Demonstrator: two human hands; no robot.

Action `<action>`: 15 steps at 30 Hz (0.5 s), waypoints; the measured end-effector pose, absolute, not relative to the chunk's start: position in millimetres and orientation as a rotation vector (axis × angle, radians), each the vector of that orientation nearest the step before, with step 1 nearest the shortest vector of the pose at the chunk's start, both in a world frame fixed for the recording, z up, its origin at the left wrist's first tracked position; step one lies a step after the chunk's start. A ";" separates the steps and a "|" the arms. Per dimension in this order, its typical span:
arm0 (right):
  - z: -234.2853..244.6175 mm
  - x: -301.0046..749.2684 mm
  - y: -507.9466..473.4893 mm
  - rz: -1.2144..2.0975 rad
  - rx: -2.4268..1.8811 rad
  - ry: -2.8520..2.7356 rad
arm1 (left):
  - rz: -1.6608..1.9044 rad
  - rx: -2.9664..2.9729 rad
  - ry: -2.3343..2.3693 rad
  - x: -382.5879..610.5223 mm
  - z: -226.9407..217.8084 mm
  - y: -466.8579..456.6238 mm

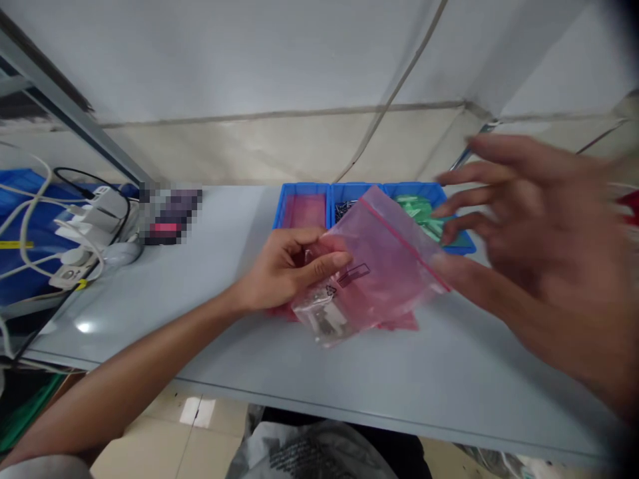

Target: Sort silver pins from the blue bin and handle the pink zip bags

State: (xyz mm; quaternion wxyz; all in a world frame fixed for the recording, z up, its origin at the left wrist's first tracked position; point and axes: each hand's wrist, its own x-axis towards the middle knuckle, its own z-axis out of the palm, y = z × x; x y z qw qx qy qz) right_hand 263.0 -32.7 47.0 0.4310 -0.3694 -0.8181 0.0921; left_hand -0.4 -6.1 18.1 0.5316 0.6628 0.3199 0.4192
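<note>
There are two hands (277,271) and three small blue trays (305,187).

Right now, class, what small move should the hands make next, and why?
Probably pinch the red strip with the right hand: its thumb is at the strip while its fingers are spread, and the left hand holds the pink bag with small items low inside. Whether it is sealed is unclear.

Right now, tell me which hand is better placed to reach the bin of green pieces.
Likely the right hand: it is spread open and looks close to the blue bin holding the green pieces. The left hand is pinching the pink bag and sits farther away.
</note>
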 end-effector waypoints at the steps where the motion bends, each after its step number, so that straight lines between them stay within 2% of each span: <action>1: 46.4 262.3 -19.5 0.472 -0.946 -2.020 | 0.981 1.592 0.757 -1.0 19.0 -6.1; 3: 43.6 262.0 -0.7 0.942 -0.969 -1.938 | 0.922 1.618 0.720 -4.0 21.6 -5.3; 5: 40.3 264.0 7.8 1.093 -1.000 -1.819 | 0.811 1.668 0.655 -8.8 24.6 -3.4; 9: 31.0 277.0 9.9 1.047 -0.938 -1.423 | 0.656 1.781 0.615 -17.2 27.1 0.7; 12: 20.0 287.5 10.1 1.033 -0.886 -1.312 | 0.798 1.750 0.673 -19.6 24.0 5.0; 15: 13.3 288.2 7.7 0.869 -0.890 -1.310 | 1.012 1.754 0.764 -21.6 21.0 11.2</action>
